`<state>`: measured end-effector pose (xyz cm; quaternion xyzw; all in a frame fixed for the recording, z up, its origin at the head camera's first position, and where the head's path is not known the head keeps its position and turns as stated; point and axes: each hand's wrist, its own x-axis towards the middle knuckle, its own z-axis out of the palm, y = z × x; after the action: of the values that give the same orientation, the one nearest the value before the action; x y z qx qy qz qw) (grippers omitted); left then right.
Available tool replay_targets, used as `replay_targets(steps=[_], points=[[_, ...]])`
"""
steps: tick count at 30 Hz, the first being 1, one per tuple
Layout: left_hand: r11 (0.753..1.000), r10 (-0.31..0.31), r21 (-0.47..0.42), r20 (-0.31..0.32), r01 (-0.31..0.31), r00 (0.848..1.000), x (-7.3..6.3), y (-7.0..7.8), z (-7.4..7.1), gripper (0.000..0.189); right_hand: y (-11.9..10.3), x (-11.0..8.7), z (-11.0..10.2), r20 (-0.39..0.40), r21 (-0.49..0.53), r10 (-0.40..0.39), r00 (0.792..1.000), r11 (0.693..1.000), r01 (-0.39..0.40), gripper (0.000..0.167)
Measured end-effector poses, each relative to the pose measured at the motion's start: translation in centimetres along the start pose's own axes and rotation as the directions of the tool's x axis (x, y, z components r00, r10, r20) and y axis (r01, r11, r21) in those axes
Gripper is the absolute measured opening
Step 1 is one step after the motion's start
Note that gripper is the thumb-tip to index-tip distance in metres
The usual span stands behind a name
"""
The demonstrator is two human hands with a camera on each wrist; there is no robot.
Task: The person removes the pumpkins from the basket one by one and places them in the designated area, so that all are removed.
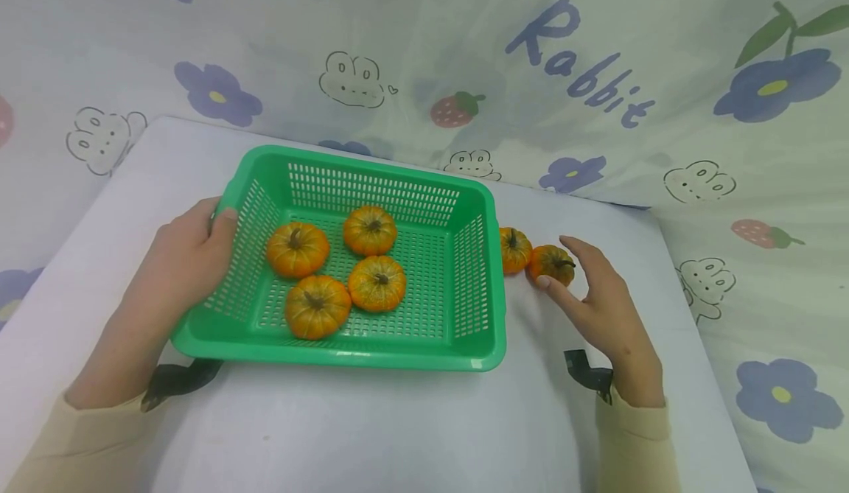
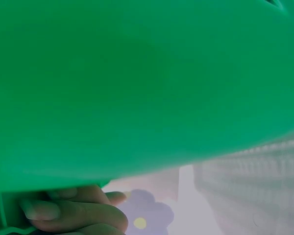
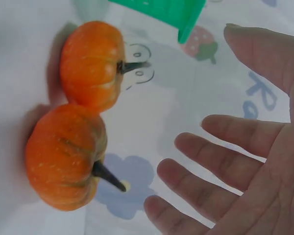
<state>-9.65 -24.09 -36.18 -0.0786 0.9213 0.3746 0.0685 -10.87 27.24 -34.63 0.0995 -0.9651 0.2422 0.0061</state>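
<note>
Head view: looking down past a soft, creased cloth backdrop (image 1: 424,7), printed with flat purple flowers (image 1: 217,95) and thin rabbit outlines (image 1: 351,80). Showing below it a smooth white table (image 1: 371,434). Displaying left of centre a rectangular green plastic basket (image 1: 332,357), rounded at the corners, slotted along the walls and perforated across the floor. Gripping its left side with the left hand (image 1: 189,253), curling the fingers beneath the rim and laying the thumb on top. Holding the right hand (image 1: 600,294) open at right, spreading the thumb well away from the fingers, grasping nothing.

Showing four squat, ribbed orange pumpkins inside the basket, toward its left: far-left pumpkin (image 1: 298,249), far-right pumpkin (image 1: 370,231), near-left pumpkin (image 1: 316,306), near-right pumpkin (image 1: 376,284). Seeing outside, right of the basket and near the right hand, a left loose pumpkin (image 1: 514,251) touching a right loose pumpkin (image 1: 552,264), both bearing dark, woody stems (image 3: 109,176).
</note>
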Motion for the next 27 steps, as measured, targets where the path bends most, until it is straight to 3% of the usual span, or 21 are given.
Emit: replay_targets(steps=[6, 10, 18, 23, 27], points=[[1.0, -0.001, -0.008, 0.003, 0.001, 1.0, 0.0, 0.0, 0.0, 0.069, -0.9, -0.4, 0.1, -0.06, 0.055, -0.084, 0.995, 0.995, 0.088, 0.068], [1.0, 0.0, -0.009, 0.0, 0.0, 1.0, 0.0, -0.1, 0.0, 0.069, -1.9, -0.7, 0.4, -0.106, 0.122, -0.177, 0.978, 0.974, 0.19, 0.065], [1.0, -0.001, -0.017, 0.001, 0.001, 1.0, 0.0, -0.1, 0.1, 0.069, -4.3, -1.5, 1.3, -0.101, 0.226, -0.37, 0.923, 0.896, 0.384, 0.075], [1.0, -0.004, -0.001, 0.004, 0.004, 1.0, 0.0, -0.1, 0.0, 0.069, -6.2, -2.2, 1.8, -0.034, 0.372, -0.432, 0.901, 0.832, 0.412, 0.077], [1.0, -0.005, -0.003, 0.006, 0.005, 1.0, 0.0, -0.1, 0.0, 0.07, -7.8, -2.9, 2.4, 0.017, 0.425, -0.478, 0.878, 0.798, 0.427, 0.076]])
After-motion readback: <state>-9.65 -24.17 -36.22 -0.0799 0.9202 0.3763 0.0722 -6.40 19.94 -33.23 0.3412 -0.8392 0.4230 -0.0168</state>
